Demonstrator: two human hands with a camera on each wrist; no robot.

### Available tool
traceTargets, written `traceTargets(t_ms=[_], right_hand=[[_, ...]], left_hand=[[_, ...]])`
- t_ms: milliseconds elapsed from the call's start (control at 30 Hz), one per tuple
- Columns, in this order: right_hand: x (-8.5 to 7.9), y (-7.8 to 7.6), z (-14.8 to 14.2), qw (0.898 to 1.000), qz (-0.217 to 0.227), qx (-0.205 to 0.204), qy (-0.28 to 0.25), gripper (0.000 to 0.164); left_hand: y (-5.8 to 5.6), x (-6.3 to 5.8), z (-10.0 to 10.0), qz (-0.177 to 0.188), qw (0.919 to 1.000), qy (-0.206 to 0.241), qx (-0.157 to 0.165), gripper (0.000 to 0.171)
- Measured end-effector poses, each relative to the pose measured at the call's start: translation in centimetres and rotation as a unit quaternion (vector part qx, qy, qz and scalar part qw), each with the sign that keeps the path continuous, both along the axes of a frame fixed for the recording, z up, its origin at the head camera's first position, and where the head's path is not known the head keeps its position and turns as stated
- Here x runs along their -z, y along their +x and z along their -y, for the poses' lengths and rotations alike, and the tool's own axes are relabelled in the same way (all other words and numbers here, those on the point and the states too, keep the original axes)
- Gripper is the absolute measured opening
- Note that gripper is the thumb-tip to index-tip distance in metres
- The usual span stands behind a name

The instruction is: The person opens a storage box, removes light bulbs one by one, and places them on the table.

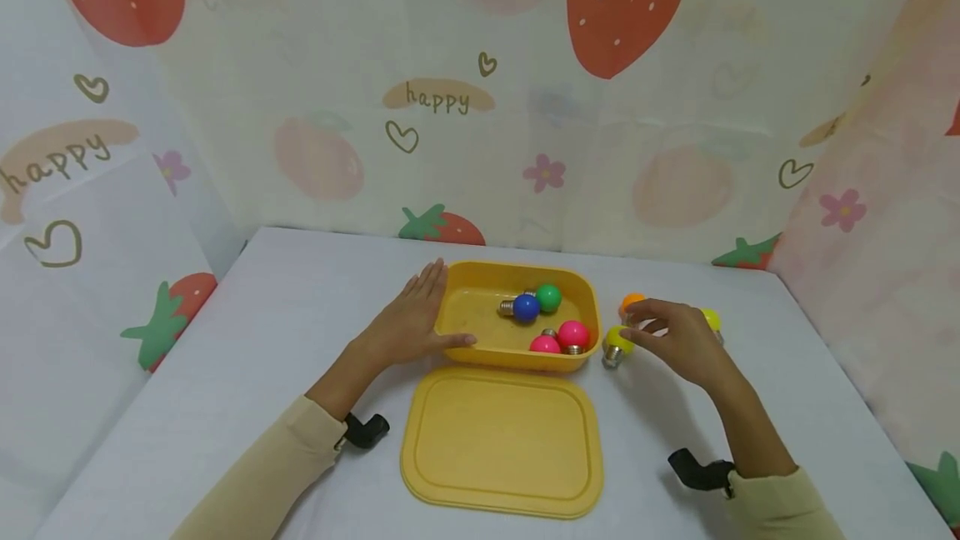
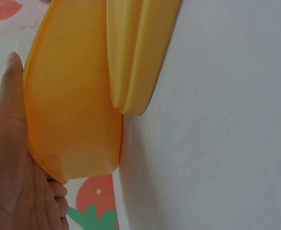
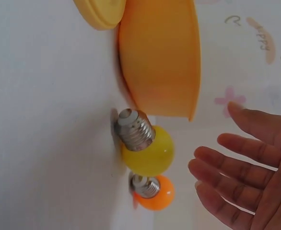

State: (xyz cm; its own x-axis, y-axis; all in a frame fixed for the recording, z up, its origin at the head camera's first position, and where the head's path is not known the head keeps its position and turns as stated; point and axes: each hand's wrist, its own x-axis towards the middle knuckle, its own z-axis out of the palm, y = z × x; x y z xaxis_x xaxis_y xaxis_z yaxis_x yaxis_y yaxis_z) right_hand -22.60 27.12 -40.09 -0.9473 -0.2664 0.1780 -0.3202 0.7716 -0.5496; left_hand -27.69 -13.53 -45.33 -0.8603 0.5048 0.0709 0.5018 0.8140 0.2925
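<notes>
Touching left end of deep yellow plastic box (image 1: 517, 360): left hand (image 1: 408, 317), fingers straight, thumb over front rim. Inside box: blue globe bulb (image 1: 527, 307), green globe bulb (image 1: 550, 298), two pink globe bulbs (image 1: 573, 333). Right of box, on white cloth (image 1: 187, 407): yellow globe bulb (image 1: 617, 343) with metal screw base, orange globe bulb (image 1: 633, 301), second yellow bulb (image 1: 711, 321). Right hand (image 1: 686, 340): fingers apart beside nearer yellow bulb, nothing gripped. Flat yellow plastic lid (image 1: 502, 444): off, before box. Work seemingly midway: four bulbs inside, three outside, lid unfitted.
</notes>
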Motion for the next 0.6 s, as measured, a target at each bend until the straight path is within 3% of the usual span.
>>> traceTargets(t_ms=[600], right_hand=[[-0.7, 0.9, 2.4, 1.0, 0.003, -0.02, -0.007, 0.035]], left_hand=[[0.0, 0.0, 0.0, -0.004, 1.0, 0.001, -0.001, 0.121]])
